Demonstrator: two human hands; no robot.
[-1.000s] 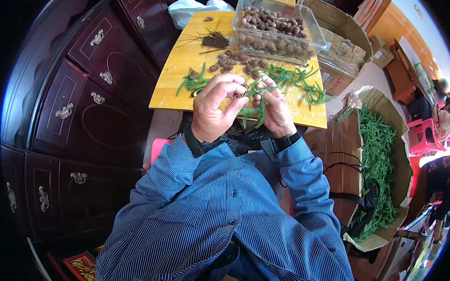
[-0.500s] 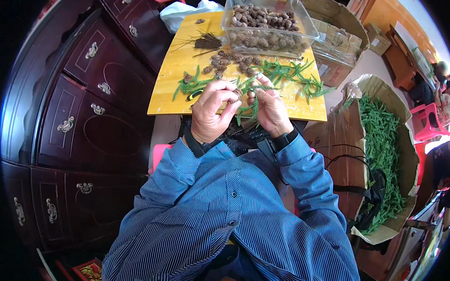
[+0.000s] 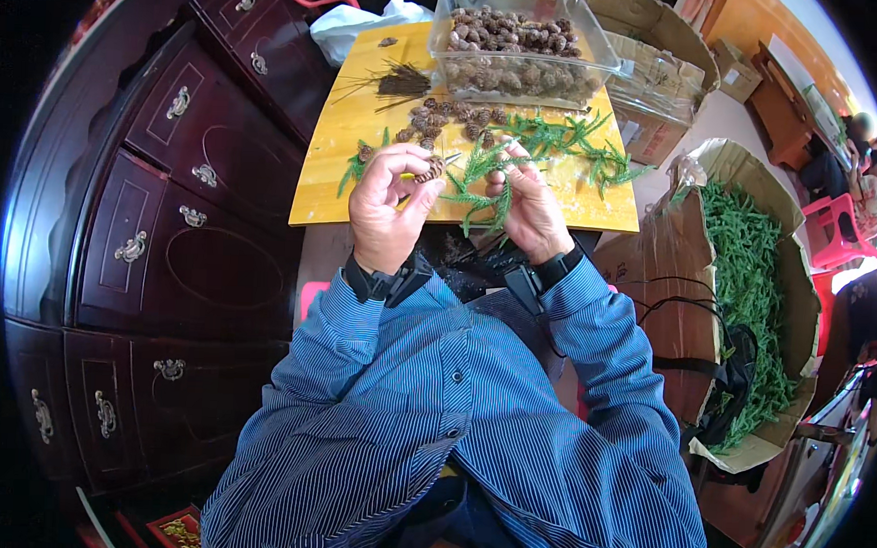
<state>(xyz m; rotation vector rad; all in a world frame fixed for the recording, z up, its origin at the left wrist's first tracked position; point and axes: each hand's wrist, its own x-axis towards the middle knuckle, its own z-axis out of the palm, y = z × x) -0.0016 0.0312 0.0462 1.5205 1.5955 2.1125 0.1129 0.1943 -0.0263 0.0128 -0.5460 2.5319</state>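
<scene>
Between the thumb and fingers of my left hand [image 3: 387, 206] is a brown pine cone [image 3: 430, 170], raised above the front of the yellow table [image 3: 330, 188]. A thin stem or wire seems to stick out from the cone toward the right. My right hand [image 3: 530, 202] pinches a green artificial pine sprig [image 3: 482, 184], whose needled branches hang down and to the left. A small gap separates the cone from the sprig. Behind my hands lie several loose pine cones [image 3: 449, 113] and more green sprigs [image 3: 569, 136].
A clear plastic bin [image 3: 523, 60] full of pine cones stands at the table's back. Dark thin wires [image 3: 404, 81] are heaped left of it. On the right, an open cardboard box [image 3: 793, 364] holds many green sprigs. Dark wooden drawers [image 3: 184, 236] line the left side.
My left hand has drawn away to the left with the pine cone, so the cone and the sprig are now apart. My right hand keeps the sprig in nearly the same place.
</scene>
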